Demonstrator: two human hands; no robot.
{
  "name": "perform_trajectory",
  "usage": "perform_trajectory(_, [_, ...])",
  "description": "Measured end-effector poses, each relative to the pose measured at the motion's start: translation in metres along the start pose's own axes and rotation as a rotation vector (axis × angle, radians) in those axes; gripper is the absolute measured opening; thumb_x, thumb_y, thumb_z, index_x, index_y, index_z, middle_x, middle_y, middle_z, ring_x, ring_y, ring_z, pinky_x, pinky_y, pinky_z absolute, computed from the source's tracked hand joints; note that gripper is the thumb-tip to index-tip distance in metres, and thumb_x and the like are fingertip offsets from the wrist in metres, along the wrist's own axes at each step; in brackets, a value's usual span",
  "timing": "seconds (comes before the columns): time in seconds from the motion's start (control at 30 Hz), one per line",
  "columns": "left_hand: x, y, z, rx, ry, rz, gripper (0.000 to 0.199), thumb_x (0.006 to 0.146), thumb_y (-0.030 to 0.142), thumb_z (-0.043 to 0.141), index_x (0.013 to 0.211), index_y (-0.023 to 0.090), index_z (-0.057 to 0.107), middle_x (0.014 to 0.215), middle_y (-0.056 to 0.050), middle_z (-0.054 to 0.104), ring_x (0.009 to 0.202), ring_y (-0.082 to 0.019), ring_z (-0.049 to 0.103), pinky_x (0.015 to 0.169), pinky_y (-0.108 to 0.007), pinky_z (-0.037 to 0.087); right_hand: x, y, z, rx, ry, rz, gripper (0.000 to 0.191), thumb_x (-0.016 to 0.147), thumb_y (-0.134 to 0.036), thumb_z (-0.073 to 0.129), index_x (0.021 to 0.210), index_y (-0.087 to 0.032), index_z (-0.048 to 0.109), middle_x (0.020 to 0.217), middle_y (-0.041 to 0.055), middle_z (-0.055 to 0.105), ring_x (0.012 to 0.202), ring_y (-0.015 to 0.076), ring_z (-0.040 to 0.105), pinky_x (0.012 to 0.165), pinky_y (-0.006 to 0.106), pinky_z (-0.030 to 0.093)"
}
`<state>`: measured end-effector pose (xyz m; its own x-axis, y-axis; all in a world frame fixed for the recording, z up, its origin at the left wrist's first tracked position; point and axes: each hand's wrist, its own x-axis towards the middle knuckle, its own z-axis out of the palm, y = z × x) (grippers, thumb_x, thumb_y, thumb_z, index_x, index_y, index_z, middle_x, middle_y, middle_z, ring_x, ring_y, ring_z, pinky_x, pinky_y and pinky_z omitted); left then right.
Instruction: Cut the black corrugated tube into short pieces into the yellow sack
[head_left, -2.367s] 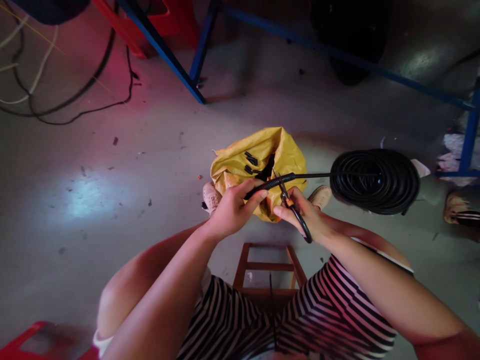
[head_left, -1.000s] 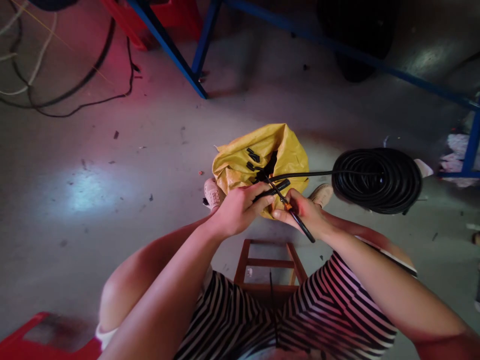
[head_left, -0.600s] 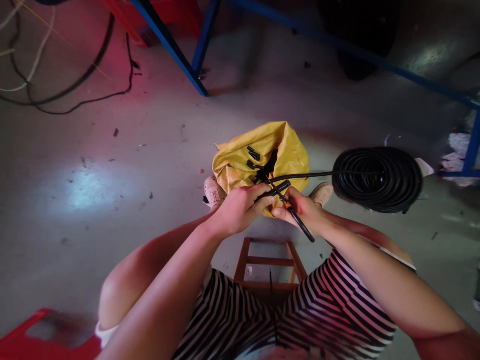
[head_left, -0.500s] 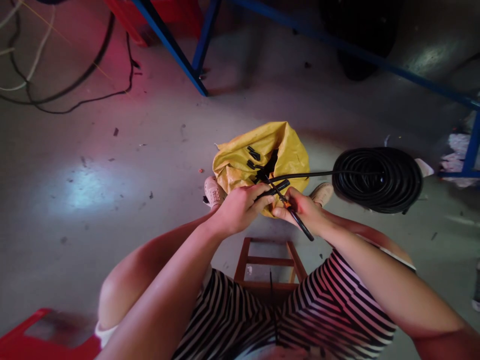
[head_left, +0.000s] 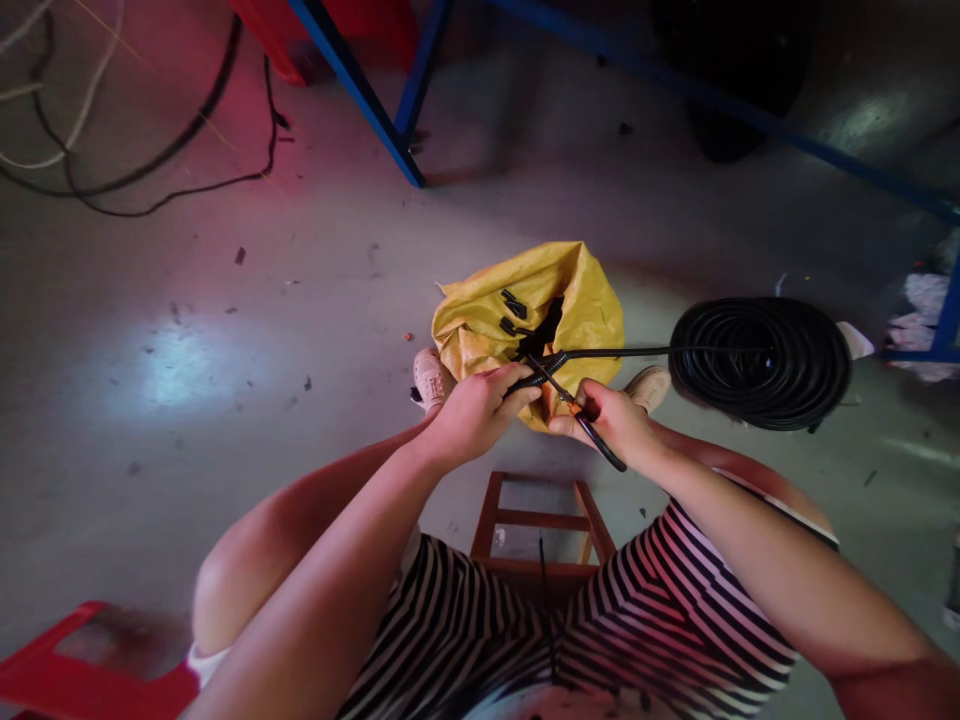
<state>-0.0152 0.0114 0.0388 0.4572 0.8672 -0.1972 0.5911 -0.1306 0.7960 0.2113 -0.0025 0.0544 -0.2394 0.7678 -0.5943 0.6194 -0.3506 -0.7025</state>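
My left hand (head_left: 487,405) is closed around black tubing (head_left: 553,362), with a ribbed piece lying along it. From there the tubing runs right to a black coil (head_left: 759,365) on the floor. My right hand (head_left: 604,420) grips scissors (head_left: 594,435) with black and orange handles, their blades crossing the tubing just right of my left fingers. Whether the blades have closed, I cannot tell. Below both hands a yellow sack (head_left: 592,300) stands with its mouth spread, between my shoes. Short black pieces (head_left: 514,304) lie on its inner fold, and more dark material shows inside.
Blue metal legs (head_left: 360,95) and a long blue bar cross the top. Loose cables (head_left: 172,150) lie at upper left. A red stool (head_left: 82,670) is at lower left, and a wooden stool (head_left: 544,520) is beneath me. Small dark scraps dot the floor.
The ribbed black piece has swung from pointing out to the right to lying along the tubing. The scissors stay in my right hand, and the whole view has shifted slightly.
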Motion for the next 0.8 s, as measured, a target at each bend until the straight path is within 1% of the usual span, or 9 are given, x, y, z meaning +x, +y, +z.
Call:
perform_trajectory(0.17, [0.0, 0.001, 0.002, 0.005, -0.007, -0.041, 0.02, 0.101, 0.032, 0.057, 0.103, 0.018, 0.07, 0.096, -0.007, 0.073, 0.085, -0.021, 0.067, 0.077, -0.031, 0.047, 0.001, 0.0, 0.0, -0.04, -0.006, 0.043, 0.063, 0.065, -0.079, 0.073, 0.069, -0.023, 0.044, 0.057, -0.0055, 0.047, 0.058, 0.0124, 0.04, 0.055, 0.025, 0.027])
perform_trajectory(0.27, [0.001, 0.001, 0.003, 0.034, 0.005, -0.062, 0.018, 0.099, 0.031, 0.059, 0.103, 0.018, 0.071, 0.096, -0.008, 0.074, 0.083, -0.022, 0.067, 0.075, -0.032, 0.047, 0.001, 0.001, 0.0, -0.068, -0.002, 0.052, 0.063, 0.065, -0.079, 0.073, 0.069, -0.023, 0.044, 0.057, -0.005, 0.049, 0.057, 0.0125, 0.041, 0.055, 0.026, 0.027])
perform_trajectory(0.37, [0.001, 0.001, 0.004, 0.084, 0.017, -0.055, 0.016, 0.098, 0.03, 0.061, 0.1, 0.019, 0.072, 0.094, -0.009, 0.075, 0.083, -0.024, 0.067, 0.076, -0.034, 0.046, 0.002, 0.002, 0.0, -0.101, 0.003, 0.049, 0.062, 0.066, -0.078, 0.073, 0.069, -0.023, 0.044, 0.057, -0.0047, 0.05, 0.055, 0.0127, 0.042, 0.054, 0.025, 0.028])
perform_trajectory(0.47, [0.001, 0.006, 0.004, 0.117, 0.015, -0.039, 0.015, 0.098, 0.03, 0.06, 0.1, 0.019, 0.071, 0.095, -0.009, 0.076, 0.084, -0.024, 0.068, 0.077, -0.034, 0.045, 0.0, 0.001, -0.002, -0.17, -0.001, 0.069, 0.06, 0.068, -0.075, 0.074, 0.071, -0.024, 0.043, 0.06, -0.0035, 0.054, 0.056, 0.0137, 0.045, 0.053, 0.025, 0.028])
perform_trajectory(0.63, [0.0, 0.014, 0.007, 0.161, -0.017, -0.005, 0.02, 0.1, 0.032, 0.054, 0.092, 0.019, 0.068, 0.085, -0.006, 0.075, 0.083, -0.024, 0.069, 0.077, -0.033, 0.043, -0.001, -0.004, -0.002, -0.272, -0.037, 0.091, 0.053, 0.075, -0.069, 0.073, 0.078, -0.026, 0.043, 0.067, -0.0019, 0.056, 0.058, 0.0154, 0.047, 0.054, 0.026, 0.029])
perform_trajectory(0.7, [0.0, 0.014, 0.009, 0.168, -0.009, -0.004, 0.02, 0.099, 0.031, 0.054, 0.09, 0.018, 0.066, 0.084, -0.007, 0.074, 0.081, -0.023, 0.069, 0.077, -0.033, 0.044, 0.0, -0.004, -0.001, -0.281, -0.022, 0.099, 0.052, 0.075, -0.069, 0.072, 0.077, -0.026, 0.044, 0.066, -0.0014, 0.056, 0.058, 0.0159, 0.048, 0.054, 0.026, 0.029])
perform_trajectory(0.8, [0.001, 0.012, 0.012, 0.148, -0.026, -0.009, 0.017, 0.098, 0.031, 0.055, 0.094, 0.018, 0.066, 0.086, -0.007, 0.075, 0.081, -0.023, 0.07, 0.075, -0.032, 0.046, 0.003, 0.0, 0.0, -0.27, 0.018, 0.099, 0.052, 0.073, -0.069, 0.074, 0.073, -0.025, 0.045, 0.063, -0.0012, 0.056, 0.058, 0.0165, 0.05, 0.054, 0.026, 0.029])
